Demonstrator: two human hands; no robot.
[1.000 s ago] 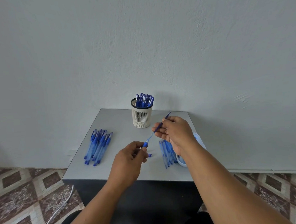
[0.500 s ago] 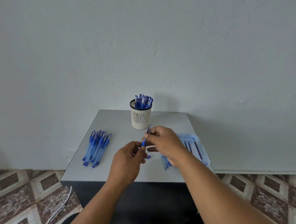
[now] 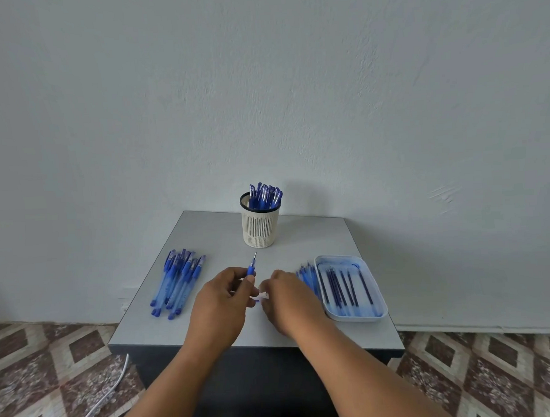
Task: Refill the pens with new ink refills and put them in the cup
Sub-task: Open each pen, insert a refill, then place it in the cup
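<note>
My left hand grips a blue pen above the middle of the grey table, its metal tip pointing up and away. Just to its right, my right hand is low over the table, and its fingertips pinch a small clear pen cap; a tiny blue piece lies under it. The white slotted cup stands at the back and holds several capped blue pens. Dark ink refills lie in a white tray on the right.
A pile of several blue pens lies on the table's left side. More blue pens lie between my right hand and the tray. The table stands against a plain wall. A white cable runs across the tiled floor at the left.
My right hand pushed the refill into the pen held by my left hand, then let go and dropped to the table by the small piece. The pen now points upward.
</note>
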